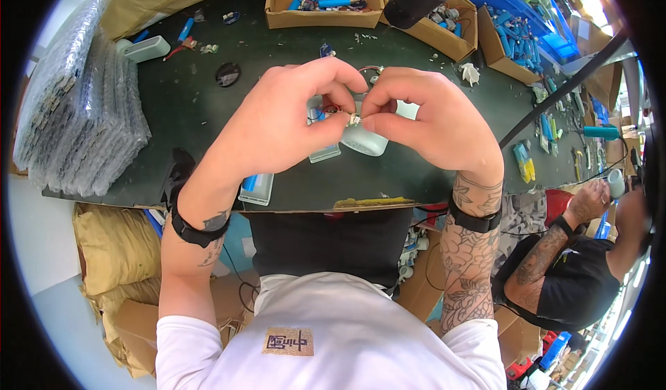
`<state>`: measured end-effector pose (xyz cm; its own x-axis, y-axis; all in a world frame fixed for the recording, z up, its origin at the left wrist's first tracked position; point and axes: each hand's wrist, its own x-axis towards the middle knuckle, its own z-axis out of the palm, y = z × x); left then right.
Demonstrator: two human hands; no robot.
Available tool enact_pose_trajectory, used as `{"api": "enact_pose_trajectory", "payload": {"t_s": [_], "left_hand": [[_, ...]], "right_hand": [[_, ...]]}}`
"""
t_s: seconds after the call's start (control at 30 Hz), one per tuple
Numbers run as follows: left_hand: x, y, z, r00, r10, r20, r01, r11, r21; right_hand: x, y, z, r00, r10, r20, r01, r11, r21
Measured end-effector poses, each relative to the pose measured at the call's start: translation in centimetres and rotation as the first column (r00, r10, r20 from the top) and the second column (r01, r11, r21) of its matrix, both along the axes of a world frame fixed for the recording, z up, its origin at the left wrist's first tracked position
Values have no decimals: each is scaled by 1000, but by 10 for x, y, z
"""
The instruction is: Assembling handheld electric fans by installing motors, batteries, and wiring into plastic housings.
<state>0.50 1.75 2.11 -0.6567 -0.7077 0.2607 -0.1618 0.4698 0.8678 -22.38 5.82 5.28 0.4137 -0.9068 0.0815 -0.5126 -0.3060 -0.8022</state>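
Over the middle of the dark green table, my left hand (288, 116) and my right hand (431, 112) meet at their fingertips. Both pinch a small white wire connector (354, 119) between thumb and forefinger; thin red and black wires (334, 108) run from it beside my left fingers. Just under the fingers lies a pale rounded plastic housing (365, 142), partly covered by my hands. A second pale housing (325, 155), with something blue inside, shows behind my left thumb. Near the table edge, by my left forearm, lies another open housing (256, 194) with a blue cell in it.
Bubble-wrap sheets (83, 105) are stacked at the left. Cardboard boxes of blue cells and wires (322, 19) line the far side. A dark lamp arm (565, 88) crosses the right. A black round disc (227, 75) lies left of my hands. A co-worker (576, 279) works at the right.
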Motion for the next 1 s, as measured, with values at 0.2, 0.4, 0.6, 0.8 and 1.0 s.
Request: {"api": "enact_pose_trajectory", "payload": {"t_s": [0.2, 0.4, 0.6, 0.8, 1.0], "left_hand": [[0, 1, -2, 1000, -1, 7, 1, 999, -54], [-1, 0, -2, 1000, 0, 21, 2, 993, -118], [0, 1, 1, 1000, 15, 12, -14, 997, -71], [0, 1, 1, 998, 55, 8, -56, 996, 65], [-2, 1, 3, 998, 61, 10, -61, 995, 80]], "right_hand": [[-1, -1, 1, 1000, 2, 2, -3, 998, 64], [-1, -2, 0, 1000, 9, 12, -10, 997, 71], [7, 4, -3, 997, -62, 38, 61, 997, 38], [7, 9, -15, 990, -101, 95, 112, 987, -114], [5, 8, -13, 989, -85, 117, 95, 992, -82]]}}
